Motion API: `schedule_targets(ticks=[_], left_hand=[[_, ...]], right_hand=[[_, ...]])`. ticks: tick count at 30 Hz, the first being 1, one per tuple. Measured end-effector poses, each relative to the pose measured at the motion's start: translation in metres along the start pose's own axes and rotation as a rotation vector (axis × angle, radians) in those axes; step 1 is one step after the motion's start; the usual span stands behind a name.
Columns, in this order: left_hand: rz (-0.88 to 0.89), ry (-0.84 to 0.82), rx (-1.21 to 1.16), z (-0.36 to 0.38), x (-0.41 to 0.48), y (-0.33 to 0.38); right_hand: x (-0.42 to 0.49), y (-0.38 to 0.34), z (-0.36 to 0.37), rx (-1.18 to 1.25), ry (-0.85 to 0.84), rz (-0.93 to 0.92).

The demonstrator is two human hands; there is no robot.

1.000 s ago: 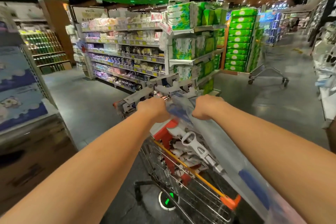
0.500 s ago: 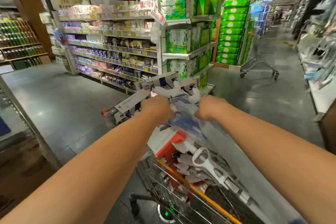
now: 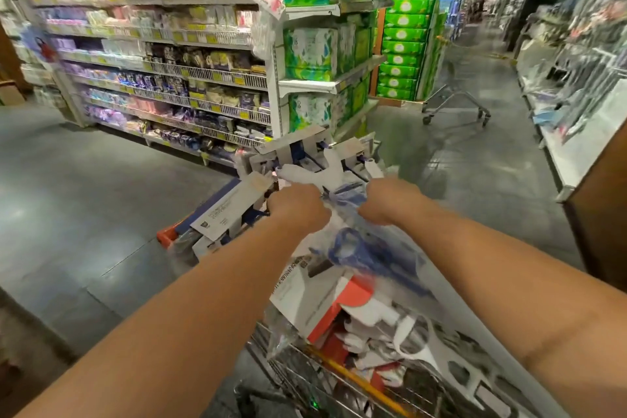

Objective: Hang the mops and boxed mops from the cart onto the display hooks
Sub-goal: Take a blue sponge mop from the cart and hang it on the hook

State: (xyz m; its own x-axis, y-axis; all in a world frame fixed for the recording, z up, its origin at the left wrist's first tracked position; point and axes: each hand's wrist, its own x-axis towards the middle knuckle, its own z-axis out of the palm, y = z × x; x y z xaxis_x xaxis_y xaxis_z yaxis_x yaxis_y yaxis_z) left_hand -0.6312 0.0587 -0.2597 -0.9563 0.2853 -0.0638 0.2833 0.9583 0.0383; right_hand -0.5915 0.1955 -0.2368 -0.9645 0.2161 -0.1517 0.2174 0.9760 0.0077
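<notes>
A wire shopping cart [image 3: 298, 373] with orange trim stands in front of me, piled with mops. White boxed mops [image 3: 230, 210] lie across its far left end, and a red and white box [image 3: 322, 299] lies in the middle. A blue-handled mop in a clear plastic bag [image 3: 359, 251] lies on top, running back towards me. My left hand [image 3: 298, 210] and my right hand [image 3: 390, 200] are both curled round the far end of this bagged mop, side by side. White mop handles [image 3: 417, 343] show lower in the cart. No display hooks can be made out.
Stocked shelves [image 3: 163, 78] run along the left, ending in green tissue packs [image 3: 312, 51]. An empty cart [image 3: 454, 108] stands in the aisle ahead. Blurred hanging goods fill the shelving on the right [image 3: 576, 44], with a brown panel [image 3: 604, 214] close by.
The view has swung right and moved closer to the shelves. Both hands keep the same hold on the bagged mop above the cart.
</notes>
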Motion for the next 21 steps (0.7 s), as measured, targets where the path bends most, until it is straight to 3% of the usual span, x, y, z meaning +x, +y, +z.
schedule_targets(ticks=[7,17,21], left_hand=[[-0.068,-0.040,-0.168,0.020,0.056,0.004],[-0.488,-0.050,-1.067,0.062,0.141,0.018],[-0.622,-0.028,-1.179,0.076,0.159,0.020]], right_hand=[[0.080,0.003,0.014,0.058,0.014,-0.032],[0.178,-0.002,0.036,0.366,-0.050,-0.040],[0.205,-0.005,0.055,0.486,-0.103,0.001]])
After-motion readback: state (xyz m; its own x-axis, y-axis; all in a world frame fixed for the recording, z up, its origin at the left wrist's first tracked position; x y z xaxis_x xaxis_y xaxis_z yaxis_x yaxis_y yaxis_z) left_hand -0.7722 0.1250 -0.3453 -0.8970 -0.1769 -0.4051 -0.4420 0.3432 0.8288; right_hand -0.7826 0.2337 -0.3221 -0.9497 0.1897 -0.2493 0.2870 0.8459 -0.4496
